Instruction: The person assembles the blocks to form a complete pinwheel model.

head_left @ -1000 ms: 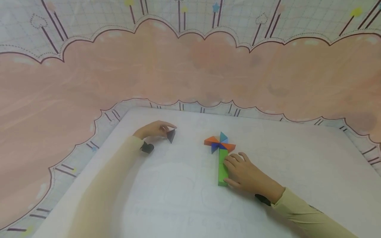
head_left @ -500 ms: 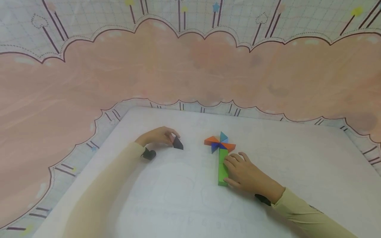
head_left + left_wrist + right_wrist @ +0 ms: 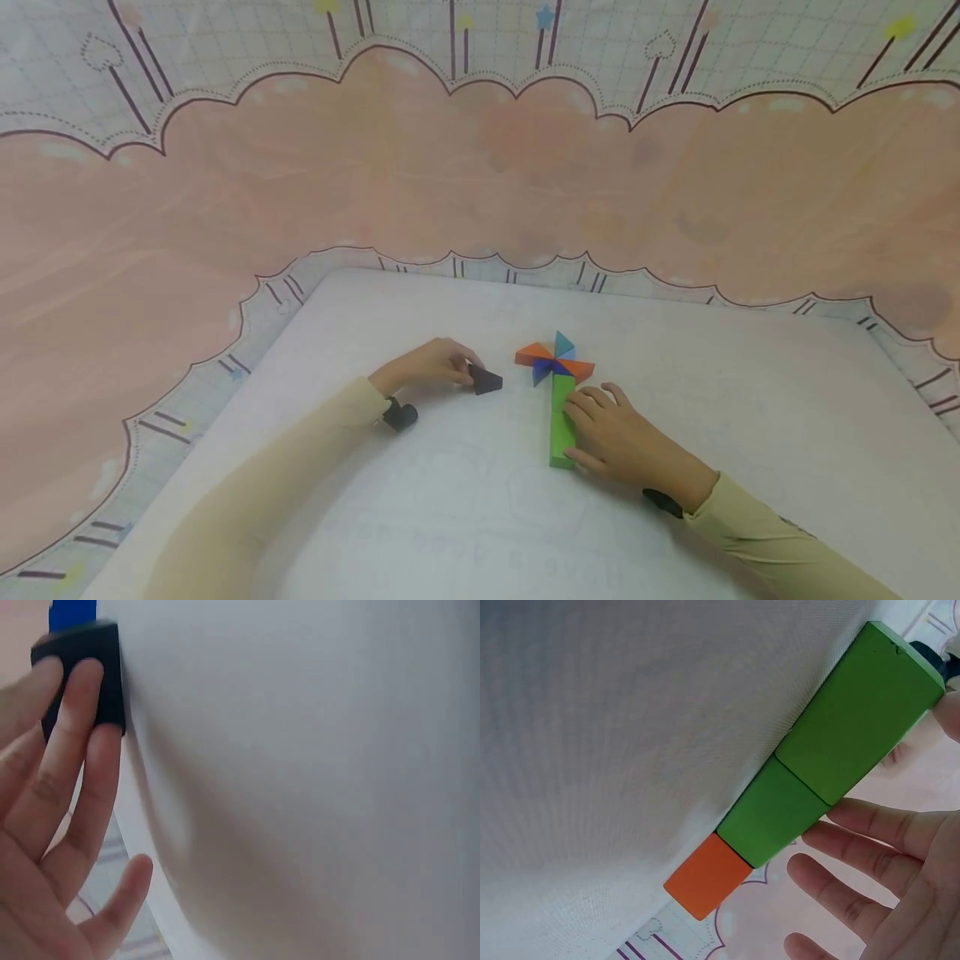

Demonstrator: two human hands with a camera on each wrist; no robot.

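My left hand [image 3: 435, 362] pinches a black block [image 3: 487, 381] with slanted sides, just left of a pinwheel-like group of blocks. In the left wrist view, thumb and fingertips grip the black block [image 3: 109, 649]; a blue piece [image 3: 73, 612] shows behind it. Orange wedges [image 3: 577, 370], a light blue wedge [image 3: 564, 344] and a dark blue wedge [image 3: 540, 372] meet at the group's centre. Below runs a green column [image 3: 561, 442] of two blocks. My right hand [image 3: 618, 437] rests its fingertips and thumb along the column's right side, fingers fairly straight in the right wrist view.
The blocks lie on a white tabletop [image 3: 420, 517]. Behind and to the left hangs a peach curtain [image 3: 450, 183] with a scalloped print. Dark wrist devices [image 3: 401, 415] sit at both sleeve cuffs.
My left hand has moved right and toward me, bringing the black block nearer the pinwheel group and turning it. The right hand and the coloured blocks stay in place.
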